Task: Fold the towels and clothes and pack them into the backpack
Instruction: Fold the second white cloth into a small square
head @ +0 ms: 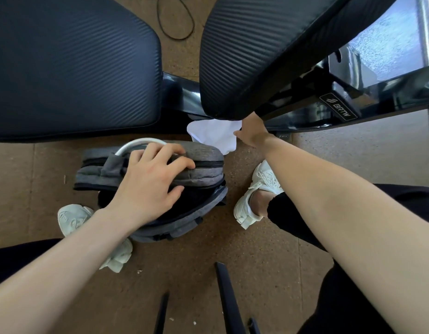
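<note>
Two dark padded seats, one on the left (71, 68) and one on the right (256, 56), hang over the floor (232, 249). The grey backpack (203, 153) stands on the floor between the person's shoes, its long axis running left to right and its dark main compartment gaping on the near side. Beyond the bag's right end, just apart from it, a white cloth (213, 137) lies crumpled, its far edge tucked under the right seat.

The left hand (150, 182) grips the bag's front section, fingers curled over the top and thumb at the opening, so it looks busy holding the mouth apart. The right hand (253, 131) is at the cloth's right edge, thumb beside the fabric. Its fingers are hidden under the seat, so I cannot tell whether it grasps yet. The cloth would have to travel toward the person and leftward to reach the opening.
</note>
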Demonstrator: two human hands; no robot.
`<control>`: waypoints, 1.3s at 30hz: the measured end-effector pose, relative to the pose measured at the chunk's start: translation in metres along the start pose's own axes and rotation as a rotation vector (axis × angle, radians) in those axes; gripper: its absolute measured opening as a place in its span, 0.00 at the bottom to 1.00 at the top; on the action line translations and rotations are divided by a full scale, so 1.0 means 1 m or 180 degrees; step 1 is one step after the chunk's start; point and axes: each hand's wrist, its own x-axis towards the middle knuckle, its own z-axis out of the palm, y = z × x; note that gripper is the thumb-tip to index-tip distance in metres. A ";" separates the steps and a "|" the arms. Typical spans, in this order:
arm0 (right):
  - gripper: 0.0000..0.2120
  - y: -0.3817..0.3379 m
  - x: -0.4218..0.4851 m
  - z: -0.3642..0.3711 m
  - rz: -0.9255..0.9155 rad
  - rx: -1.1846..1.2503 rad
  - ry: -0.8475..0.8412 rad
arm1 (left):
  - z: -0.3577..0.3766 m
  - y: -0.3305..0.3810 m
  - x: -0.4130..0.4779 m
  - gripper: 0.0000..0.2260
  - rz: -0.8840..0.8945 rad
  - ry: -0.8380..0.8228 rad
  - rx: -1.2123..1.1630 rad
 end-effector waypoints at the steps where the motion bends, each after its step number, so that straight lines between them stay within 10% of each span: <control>1: 0.29 -0.002 -0.001 0.001 0.0044 0.0020 -0.0041 | 0.001 0.000 -0.001 0.22 -0.0014 0.0003 -0.0025; 7: 0.01 0.002 -0.015 0.022 0.0260 0.0097 0.0368 | 0.002 -0.002 -0.001 0.22 -0.0048 -0.0003 -0.0105; 25: 0.07 -0.022 -0.148 -0.083 0.0672 0.1419 0.0095 | -0.036 0.016 -0.007 0.26 -0.0136 -0.0217 -0.0280; 33: 0.06 -0.091 -0.255 -0.171 -0.0255 0.1995 0.0035 | -0.061 0.054 -0.057 0.19 -0.0467 0.0117 -0.1656; 39: 0.12 -0.132 -0.336 -0.204 -0.0998 0.2816 -0.0634 | -0.073 0.099 -0.086 0.36 -0.1180 -0.0003 -0.3137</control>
